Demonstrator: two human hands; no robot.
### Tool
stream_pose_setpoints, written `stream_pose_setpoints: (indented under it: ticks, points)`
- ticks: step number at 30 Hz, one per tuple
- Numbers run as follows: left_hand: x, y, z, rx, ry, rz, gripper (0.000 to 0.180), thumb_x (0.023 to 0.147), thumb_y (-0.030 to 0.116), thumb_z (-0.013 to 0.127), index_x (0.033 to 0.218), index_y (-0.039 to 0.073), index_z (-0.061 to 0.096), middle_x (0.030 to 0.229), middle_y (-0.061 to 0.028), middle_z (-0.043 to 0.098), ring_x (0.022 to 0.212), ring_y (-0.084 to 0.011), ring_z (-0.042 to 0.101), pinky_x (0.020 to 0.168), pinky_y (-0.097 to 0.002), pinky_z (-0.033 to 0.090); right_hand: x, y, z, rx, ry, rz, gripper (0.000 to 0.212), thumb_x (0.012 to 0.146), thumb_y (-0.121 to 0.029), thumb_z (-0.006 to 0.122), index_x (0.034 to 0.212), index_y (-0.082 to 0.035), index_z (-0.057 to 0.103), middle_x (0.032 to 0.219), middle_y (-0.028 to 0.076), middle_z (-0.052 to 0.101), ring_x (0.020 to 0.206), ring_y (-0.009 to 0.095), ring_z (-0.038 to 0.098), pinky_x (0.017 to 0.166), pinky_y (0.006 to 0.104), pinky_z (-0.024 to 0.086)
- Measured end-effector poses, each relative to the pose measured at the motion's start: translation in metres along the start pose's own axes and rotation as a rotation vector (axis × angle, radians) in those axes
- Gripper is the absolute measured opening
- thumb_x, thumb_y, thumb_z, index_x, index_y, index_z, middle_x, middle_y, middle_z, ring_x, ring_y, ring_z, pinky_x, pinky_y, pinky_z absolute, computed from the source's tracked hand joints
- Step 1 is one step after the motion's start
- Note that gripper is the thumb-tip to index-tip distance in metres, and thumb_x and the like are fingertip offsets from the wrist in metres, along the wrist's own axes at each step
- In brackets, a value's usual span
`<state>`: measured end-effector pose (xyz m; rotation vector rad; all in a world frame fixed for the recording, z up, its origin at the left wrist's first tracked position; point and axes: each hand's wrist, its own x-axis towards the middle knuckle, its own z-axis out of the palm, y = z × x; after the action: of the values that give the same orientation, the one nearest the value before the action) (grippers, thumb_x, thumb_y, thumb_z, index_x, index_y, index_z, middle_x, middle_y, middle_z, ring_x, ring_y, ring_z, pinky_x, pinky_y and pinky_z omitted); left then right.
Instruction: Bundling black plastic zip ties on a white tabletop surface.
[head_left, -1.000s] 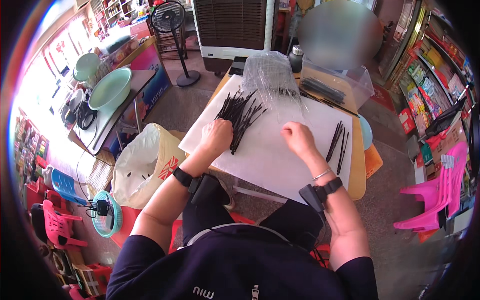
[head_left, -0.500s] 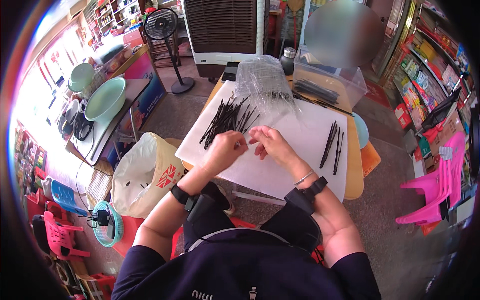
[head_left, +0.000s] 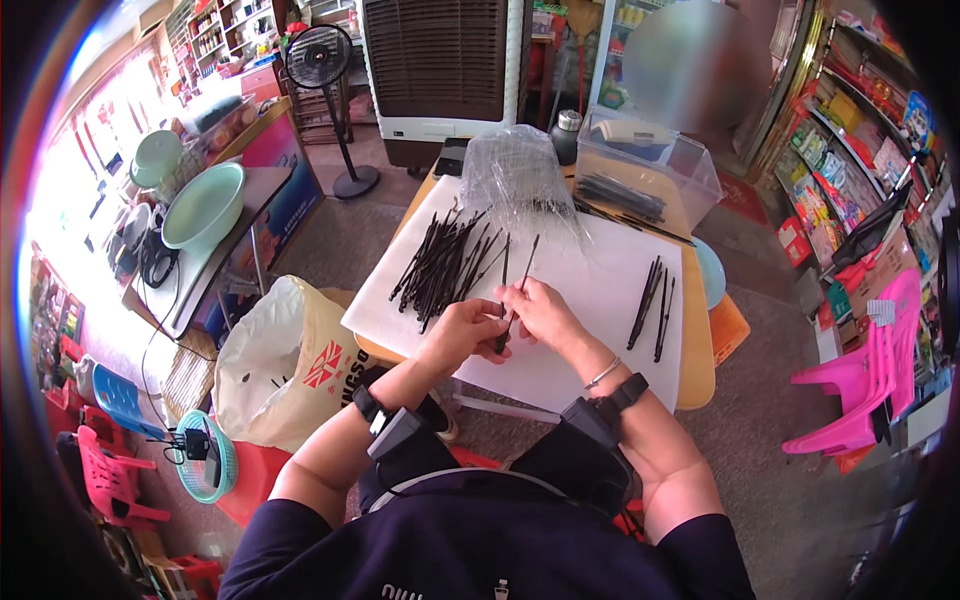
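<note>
Over the near part of the white sheet point(head_left: 590, 350), my hands are close together, almost touching. My left hand point(head_left: 463, 332) is closed on a thin black rod point(head_left: 505, 265) that points away from me. A second thin rod point(head_left: 532, 258) slants up from the pinched fingers of my right hand point(head_left: 543, 315). The lower ends of both are partly hidden by fingers. Just beyond my left hand lies a loose pile of similar black rods point(head_left: 440, 265). Several more rods point(head_left: 650, 300) lie in a small group at the sheet's right side.
Clear plastic wrap point(head_left: 515, 175) covers the table's far part. Behind it stand a dark bottle point(head_left: 566, 135) and a transparent bin point(head_left: 690, 190) holding more rods. A plastic bag point(head_left: 270, 365) sits left of the table. Pink chairs point(head_left: 870, 365) are at right, a fan point(head_left: 320, 60) at far left.
Both hands, seen without a clear rod half a second ago, now each hold one upright. They have come slightly nearer to me, and the view has shifted a little.
</note>
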<state>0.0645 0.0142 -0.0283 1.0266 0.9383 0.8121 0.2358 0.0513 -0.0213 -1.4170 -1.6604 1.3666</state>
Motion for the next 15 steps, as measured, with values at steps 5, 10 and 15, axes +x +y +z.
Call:
stream_pose_setpoints:
  ticks: [5,10,15]
  points:
    - [-0.011,0.006,-0.003,-0.04,0.114,0.118,0.025,0.09,0.009,0.059,0.11,-0.003,0.05,0.084,-0.0117,0.061,0.065,-0.0212,0.066,0.054,-0.0288,0.056,0.022,-0.002,-0.028,0.015,0.273,0.008,0.063,0.093,-0.056,0.036,0.073,-0.002,0.061,0.06,0.011,0.06,0.053,0.024,0.06,0.052,0.0391,0.049]
    - [0.006,0.009,0.001,-0.234,0.153,0.131,0.02,0.091,0.008,0.057,0.106,0.0,0.047,0.085,-0.0115,0.06,0.068,-0.0228,0.066,0.056,-0.0299,0.057,0.069,0.026,-0.027,-0.858,0.636,-0.22,0.031,0.087,-0.031,0.056,0.081,-0.001,0.063,0.083,0.018,0.066,0.082,0.035,0.065,0.071,0.0458,0.052]
    - [0.021,0.013,0.011,-0.315,0.093,0.166,0.021,0.09,0.007,0.057,0.108,0.001,0.047,0.088,-0.0105,0.059,0.073,-0.0233,0.066,0.063,-0.0313,0.058,0.069,0.025,-0.036,-0.872,0.525,-0.072,0.023,0.08,-0.025,0.064,0.086,-0.002,0.066,0.084,0.02,0.067,0.081,0.036,0.065,0.071,0.0448,0.051]
